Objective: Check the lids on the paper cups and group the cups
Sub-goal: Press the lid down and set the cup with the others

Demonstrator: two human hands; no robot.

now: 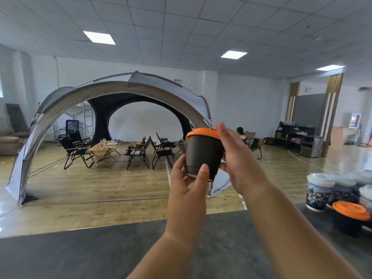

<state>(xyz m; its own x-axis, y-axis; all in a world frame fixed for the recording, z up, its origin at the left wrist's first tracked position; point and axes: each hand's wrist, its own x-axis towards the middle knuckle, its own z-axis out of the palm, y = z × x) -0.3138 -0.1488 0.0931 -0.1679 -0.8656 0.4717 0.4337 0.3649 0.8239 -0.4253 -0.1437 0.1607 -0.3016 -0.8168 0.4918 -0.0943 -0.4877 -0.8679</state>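
The left hand (188, 188) holds a black cup (203, 156) up in the air in front of the person, above the far edge of the dark surface (100, 254) and not touching it. This hand grips the cup at its base: the thumb curls up over the near side of the bottom rim and the other fingers wrap round the left side. The cup is close to upright, leaning a little, and an orange lid (201, 133) sits on top of it.

The right hand (237, 162) lies against the right side of the same cup with its fingers nearly straight and pointing upward. The fingertips reach the edge of the lid and touch it; the hand does not close round anything.

At the right end of the surface, well apart from the raised cup, stands a cluster of other cups. Nearest is a second black cup (346, 224), also capped in orange. Just behind it are patterned cups (317, 196) with white lids (320, 180), set close together; the ones further back are blurred.

Beyond the surface is a wooden floor (100, 188), where a large arched tent (120, 89) shelters some folding chairs (138, 152)
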